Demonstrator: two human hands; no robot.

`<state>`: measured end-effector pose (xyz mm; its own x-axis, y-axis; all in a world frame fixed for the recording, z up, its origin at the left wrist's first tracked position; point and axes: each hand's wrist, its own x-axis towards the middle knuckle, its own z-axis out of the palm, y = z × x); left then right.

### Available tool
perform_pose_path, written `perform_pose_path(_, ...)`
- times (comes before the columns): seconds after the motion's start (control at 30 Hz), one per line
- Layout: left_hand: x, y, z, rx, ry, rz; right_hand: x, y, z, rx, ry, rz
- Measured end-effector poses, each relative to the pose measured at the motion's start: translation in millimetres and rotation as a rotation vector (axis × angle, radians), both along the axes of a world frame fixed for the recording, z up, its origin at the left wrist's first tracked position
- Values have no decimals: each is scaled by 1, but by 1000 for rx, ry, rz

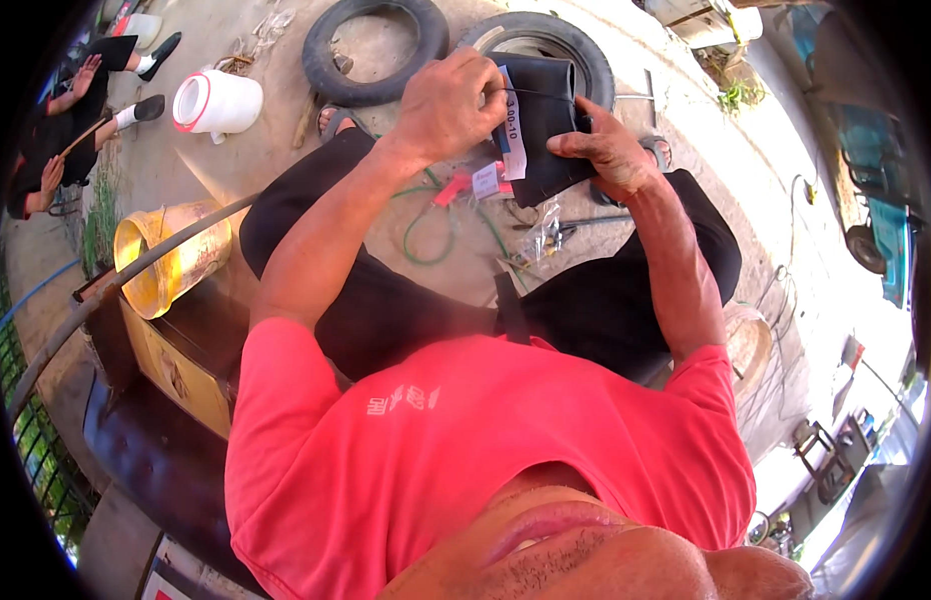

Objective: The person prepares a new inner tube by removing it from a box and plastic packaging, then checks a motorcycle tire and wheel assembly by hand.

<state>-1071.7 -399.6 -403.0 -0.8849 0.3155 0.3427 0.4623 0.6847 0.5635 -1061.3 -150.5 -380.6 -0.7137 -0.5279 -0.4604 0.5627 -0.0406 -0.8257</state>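
Note:
Above the ground between my knees, a folded black rubber inner tube (548,140) is held up, with a white printed label (513,125) along its left side. A thin black band (534,93) runs across its upper part. My left hand (454,105) is closed, its fingers pinching the band at the tube's left edge. Around the right side of the bundle, my right hand (611,158) grips with the thumb in front; its other fingers are partly hidden behind the rubber.
Two tyres lie beyond my hands, a bare tyre (319,62) and a tyre on a rim (598,75). A green cord (411,250) and tools (556,232) lie below. Left are a white bucket (231,102), a yellow bucket (211,245) and another person's hand (54,175).

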Motion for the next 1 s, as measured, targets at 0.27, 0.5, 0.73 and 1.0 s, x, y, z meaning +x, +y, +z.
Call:
perform_pose_path(0.27, -72, -113, -44, -395, 183, 303, 25, -8, 20, -1, -6, 368)
perform_pose_path(0.5, -55, -101, -34, -80, -448, 288, 21, 12, 10, 99, 172, 232)
perform_pose_path(0.73, 6, 20, 4, 751, -916, -164, 2, 6, -15, -6, 380, -114)
perform_pose_path(1.0, 14, 15, 2, 1119, -930, -162, -5, 7, -12, 442, 589, -277)
